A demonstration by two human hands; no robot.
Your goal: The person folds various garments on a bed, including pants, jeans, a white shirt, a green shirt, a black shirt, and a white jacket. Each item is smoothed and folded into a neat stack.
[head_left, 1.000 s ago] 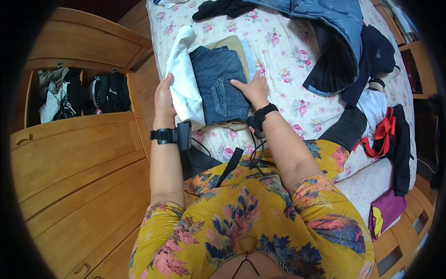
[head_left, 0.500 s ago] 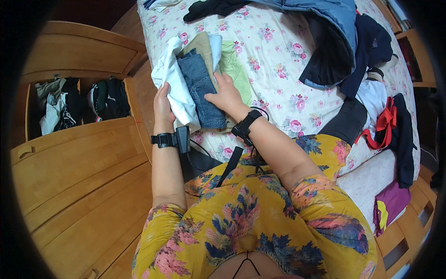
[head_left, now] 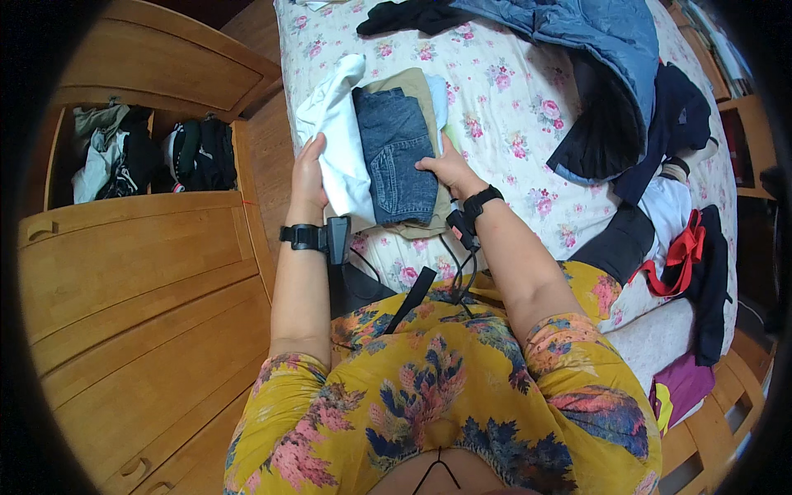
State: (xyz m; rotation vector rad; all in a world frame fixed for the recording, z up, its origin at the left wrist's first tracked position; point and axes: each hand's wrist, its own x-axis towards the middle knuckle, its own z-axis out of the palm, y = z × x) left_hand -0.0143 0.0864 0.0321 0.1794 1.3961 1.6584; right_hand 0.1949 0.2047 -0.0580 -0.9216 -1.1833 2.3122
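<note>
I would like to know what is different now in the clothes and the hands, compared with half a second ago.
The right hand has moved right, away from the left hand, and the denim garment between them now looks wider. Of the pale green cloth, only a sliver shows beside the right hand. The left hand stays at the edge of the white garment; the blue jacket lies as before.
</note>
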